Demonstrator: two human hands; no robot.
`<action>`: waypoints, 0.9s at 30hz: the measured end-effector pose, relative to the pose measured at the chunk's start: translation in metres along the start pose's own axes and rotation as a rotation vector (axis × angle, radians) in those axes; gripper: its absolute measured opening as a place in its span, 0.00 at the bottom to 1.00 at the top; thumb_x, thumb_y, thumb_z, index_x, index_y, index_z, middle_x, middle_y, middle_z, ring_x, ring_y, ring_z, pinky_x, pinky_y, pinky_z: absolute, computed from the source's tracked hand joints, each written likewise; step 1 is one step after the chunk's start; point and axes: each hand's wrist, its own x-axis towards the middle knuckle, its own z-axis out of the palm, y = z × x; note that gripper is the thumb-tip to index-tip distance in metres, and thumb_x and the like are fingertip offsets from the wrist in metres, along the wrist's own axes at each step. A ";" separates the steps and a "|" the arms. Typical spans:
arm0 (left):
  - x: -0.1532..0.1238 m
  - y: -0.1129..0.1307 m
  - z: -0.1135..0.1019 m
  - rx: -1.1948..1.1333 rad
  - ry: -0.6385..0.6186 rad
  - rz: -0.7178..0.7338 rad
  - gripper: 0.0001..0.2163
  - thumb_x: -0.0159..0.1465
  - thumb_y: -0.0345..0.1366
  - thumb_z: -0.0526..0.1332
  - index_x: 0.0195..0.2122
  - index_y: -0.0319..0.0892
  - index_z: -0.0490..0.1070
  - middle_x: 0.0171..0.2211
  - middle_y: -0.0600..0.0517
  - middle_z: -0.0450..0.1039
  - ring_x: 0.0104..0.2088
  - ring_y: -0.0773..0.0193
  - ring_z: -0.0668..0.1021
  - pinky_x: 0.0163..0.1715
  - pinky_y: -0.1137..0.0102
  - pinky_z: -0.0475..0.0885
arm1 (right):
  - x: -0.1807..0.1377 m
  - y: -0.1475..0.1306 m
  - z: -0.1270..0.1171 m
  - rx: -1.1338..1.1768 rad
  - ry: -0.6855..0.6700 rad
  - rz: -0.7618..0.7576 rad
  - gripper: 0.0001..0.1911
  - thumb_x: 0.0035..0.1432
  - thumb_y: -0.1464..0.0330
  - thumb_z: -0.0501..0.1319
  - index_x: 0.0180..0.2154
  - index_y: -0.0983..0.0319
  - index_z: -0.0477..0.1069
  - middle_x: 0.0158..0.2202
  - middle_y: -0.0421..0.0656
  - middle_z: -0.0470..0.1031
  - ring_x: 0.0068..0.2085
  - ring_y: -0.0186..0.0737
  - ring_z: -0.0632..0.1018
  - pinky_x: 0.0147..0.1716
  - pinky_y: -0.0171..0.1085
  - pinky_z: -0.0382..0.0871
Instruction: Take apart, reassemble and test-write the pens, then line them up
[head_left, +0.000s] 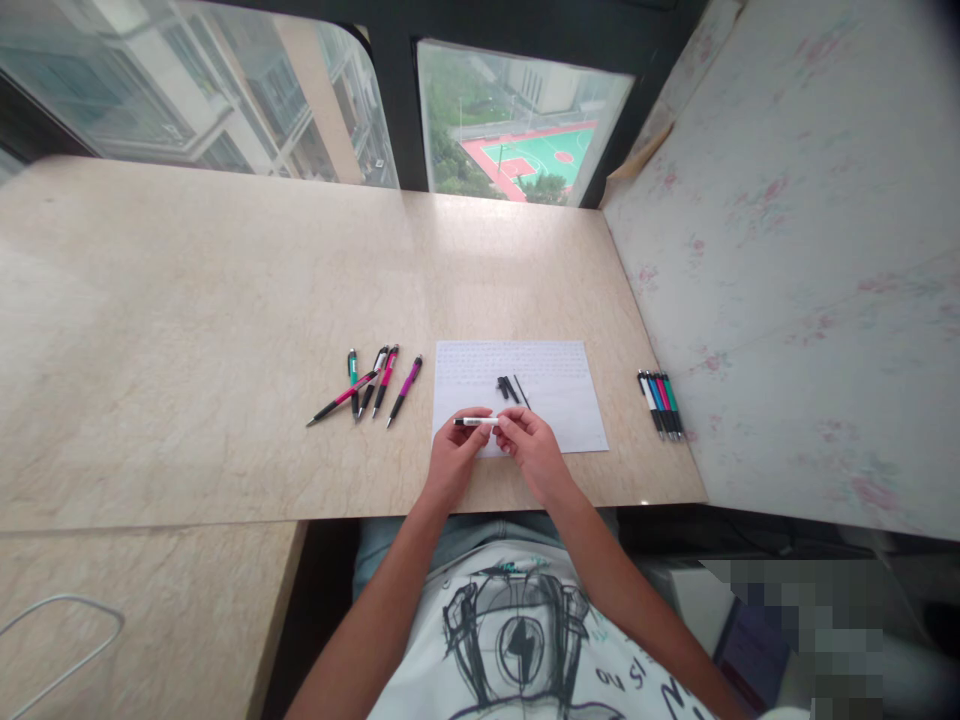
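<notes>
Between my two hands is a white pen barrel [478,421] with a dark left end, held level above a sheet of paper [559,425]. My left hand [456,455] is closed around its left and middle part. The fingertips of my right hand [532,450] pinch at its right end, and what exactly they grip there is hidden. Just beyond my hands, small black pen parts [506,388] and a thin dark refill [521,391] lie on the paper. Rows of faint handwriting cover the sheet's upper part.
Left of the paper lie several loose pens [386,380], one crossing others. Several pens stand in a neat row [660,405] by the floral wall [787,300] at right. A window [517,120] borders the stone tabletop [225,330]. A white cable [112,625] is at lower left.
</notes>
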 end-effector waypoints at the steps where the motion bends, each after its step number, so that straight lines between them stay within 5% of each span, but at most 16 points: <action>1: 0.000 0.000 0.000 0.006 0.004 -0.007 0.14 0.57 0.41 0.70 0.41 0.41 0.78 0.33 0.51 0.76 0.32 0.65 0.74 0.35 0.70 0.67 | 0.000 0.000 0.000 -0.060 0.006 -0.035 0.12 0.52 0.61 0.69 0.33 0.61 0.73 0.27 0.38 0.75 0.28 0.32 0.72 0.27 0.32 0.64; 10: 0.000 0.004 0.002 -0.060 -0.005 0.001 0.11 0.60 0.42 0.68 0.37 0.40 0.77 0.33 0.50 0.75 0.32 0.66 0.74 0.36 0.70 0.68 | 0.002 -0.008 -0.016 -0.435 0.017 -0.182 0.11 0.57 0.58 0.63 0.34 0.60 0.73 0.28 0.40 0.77 0.29 0.36 0.74 0.29 0.35 0.67; 20: -0.001 0.009 0.009 -0.253 0.052 -0.036 0.11 0.59 0.40 0.69 0.36 0.40 0.73 0.34 0.50 0.77 0.31 0.68 0.76 0.34 0.71 0.69 | 0.015 -0.012 -0.056 -1.176 0.345 -0.518 0.11 0.61 0.65 0.56 0.34 0.62 0.76 0.32 0.46 0.78 0.31 0.42 0.74 0.36 0.41 0.68; 27: 0.000 0.008 0.007 -0.284 0.066 -0.055 0.11 0.59 0.39 0.70 0.39 0.41 0.72 0.36 0.50 0.77 0.32 0.68 0.77 0.36 0.71 0.70 | 0.023 -0.005 -0.065 -1.259 0.304 -0.531 0.11 0.59 0.68 0.57 0.38 0.62 0.77 0.35 0.47 0.77 0.35 0.44 0.75 0.40 0.42 0.69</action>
